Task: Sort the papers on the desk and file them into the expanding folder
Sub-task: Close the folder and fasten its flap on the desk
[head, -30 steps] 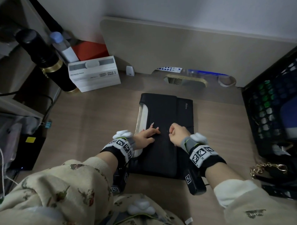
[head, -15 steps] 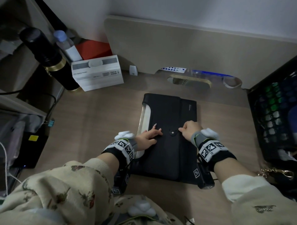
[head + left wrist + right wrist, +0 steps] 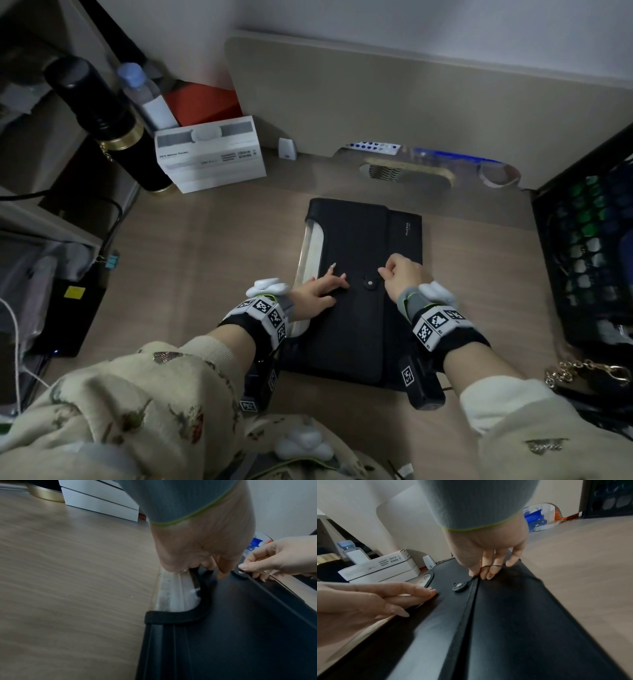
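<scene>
Pale wood desk (image 3: 205, 274) under dim light carries the black expanding folder (image 3: 356, 325), lying flat with its flap down, and my right hand (image 3: 406, 274) works at the flap's edge. I have its thumb and fingers (image 3: 489, 573) pinched together on the thin elastic cord (image 3: 493, 566), which runs down to the round button clasp (image 3: 459, 586) just on the thumb side of the pinch. My judgement is that the cord is the weak spot: it is thin and springy, so if I pull sideways instead of lifting it around the button it could snap out of the pinch, or drag the light folder across the desk. Beyond the clasp from the pinch, my left hand (image 3: 318, 291) lies with straight fingers pressed flat on the flap, holding nothing, and I think that press is what keeps the folder from sliding; if it eases, the folder follows the cord. My right wrist is arched with fingertips pointing down; the left forearm lies low, its palm near the folder's clear rounded edge. Farther out past the left hand stand a white box (image 3: 209, 154) and a dark flask (image 3: 99, 116). I see no loose papers on the desk.
</scene>
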Available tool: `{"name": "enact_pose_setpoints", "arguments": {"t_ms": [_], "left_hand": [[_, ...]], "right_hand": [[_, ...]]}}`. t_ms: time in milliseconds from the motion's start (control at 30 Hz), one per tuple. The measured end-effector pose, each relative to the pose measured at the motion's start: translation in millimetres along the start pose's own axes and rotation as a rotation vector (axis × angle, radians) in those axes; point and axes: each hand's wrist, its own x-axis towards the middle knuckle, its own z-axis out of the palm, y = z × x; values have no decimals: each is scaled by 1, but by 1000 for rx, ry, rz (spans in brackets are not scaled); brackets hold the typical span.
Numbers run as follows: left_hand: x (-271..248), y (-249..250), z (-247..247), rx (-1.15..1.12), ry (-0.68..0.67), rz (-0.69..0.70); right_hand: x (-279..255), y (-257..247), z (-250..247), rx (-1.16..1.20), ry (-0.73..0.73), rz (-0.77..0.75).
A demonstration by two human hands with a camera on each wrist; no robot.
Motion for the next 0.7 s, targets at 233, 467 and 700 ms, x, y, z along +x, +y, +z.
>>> {"name": "enact_pose_setpoints", "arguments": {"t_ms": [233,467,700], "left_hand": [[-3,5,1,111,3,-3],[-9,19,5,158,58,-22],[-26,26,7,187,52,-96]], "right_hand": [[-9,23,-8,40,116,1],[-41,55,-17,32,-7,277],[-68,55,3,102,-245,287]]}}
